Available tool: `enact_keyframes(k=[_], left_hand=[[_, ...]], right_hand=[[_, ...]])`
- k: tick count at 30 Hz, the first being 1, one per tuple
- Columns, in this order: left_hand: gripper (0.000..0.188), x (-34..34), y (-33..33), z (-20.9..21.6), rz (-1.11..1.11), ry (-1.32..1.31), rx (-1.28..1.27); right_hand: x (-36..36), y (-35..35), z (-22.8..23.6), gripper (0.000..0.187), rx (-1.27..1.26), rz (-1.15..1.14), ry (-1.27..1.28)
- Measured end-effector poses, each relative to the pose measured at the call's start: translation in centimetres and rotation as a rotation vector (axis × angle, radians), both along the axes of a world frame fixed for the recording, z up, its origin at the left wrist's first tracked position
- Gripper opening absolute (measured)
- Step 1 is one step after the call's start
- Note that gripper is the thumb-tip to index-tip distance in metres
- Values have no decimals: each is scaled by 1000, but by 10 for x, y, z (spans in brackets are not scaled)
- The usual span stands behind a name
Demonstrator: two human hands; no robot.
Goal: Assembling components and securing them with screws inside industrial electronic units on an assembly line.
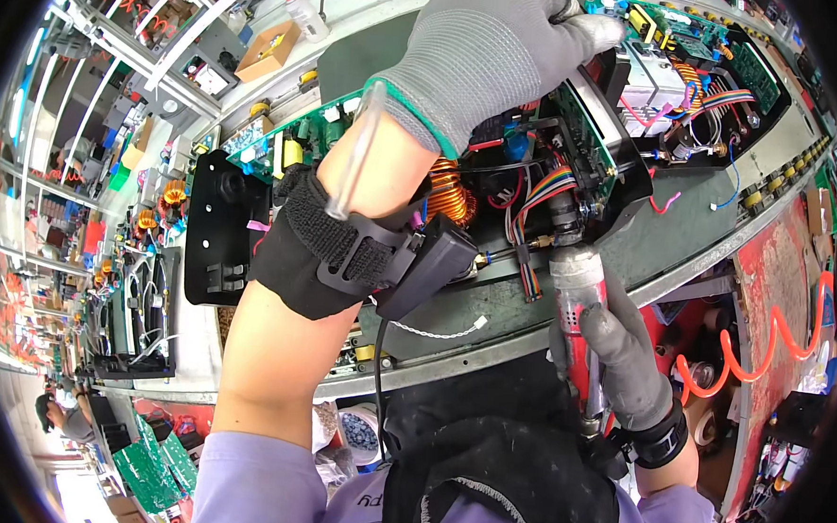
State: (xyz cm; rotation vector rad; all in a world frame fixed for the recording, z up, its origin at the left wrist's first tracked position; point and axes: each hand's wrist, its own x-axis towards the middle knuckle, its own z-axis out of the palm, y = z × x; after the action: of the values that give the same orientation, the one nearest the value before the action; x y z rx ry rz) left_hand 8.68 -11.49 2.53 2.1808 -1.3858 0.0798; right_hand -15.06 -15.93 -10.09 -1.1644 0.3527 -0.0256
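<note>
Clearly we are working on the black open-topped metal chassis [622, 173] packed with green circuit boards, which lies on the grey conveyor bench [684, 242] just ahead of us. It looks heavy and rigid, best steadied by its frame, since boards and loose coloured wires seem fragile. Our left hand [491, 52], in a grey knit glove, is spread flat over its top edge, pressing rather than gripping. Our right hand [622, 353] is wrapped tight around the red-and-silver pneumatic screwdriver [578, 289], whose tip meets the chassis front.
</note>
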Motion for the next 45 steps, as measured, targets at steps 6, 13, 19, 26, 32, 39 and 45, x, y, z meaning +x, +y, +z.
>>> enact_keyframes(k=[6,13,19,26,32,39,45], left_hand=[[41,-3,3,1,17,47,-26],[39,-7,14,11,6,365,-54],[37,1,8,7,11,142,8],[37,4,11,14,11,183,160],[35,-10,10,33,122,386,211],[23,25,8,41,-288,-999,399],[26,10,22,125,103,-223,498]], right_hand=[[11,4,1,63,-25,-25,32],[14,10,2,61,-39,-80,44],[17,7,4,61,-51,-40,42],[12,12,19,60,45,-22,102],[11,16,26,60,115,-29,149],[9,12,24,62,87,-11,133],[9,5,28,66,62,19,100]])
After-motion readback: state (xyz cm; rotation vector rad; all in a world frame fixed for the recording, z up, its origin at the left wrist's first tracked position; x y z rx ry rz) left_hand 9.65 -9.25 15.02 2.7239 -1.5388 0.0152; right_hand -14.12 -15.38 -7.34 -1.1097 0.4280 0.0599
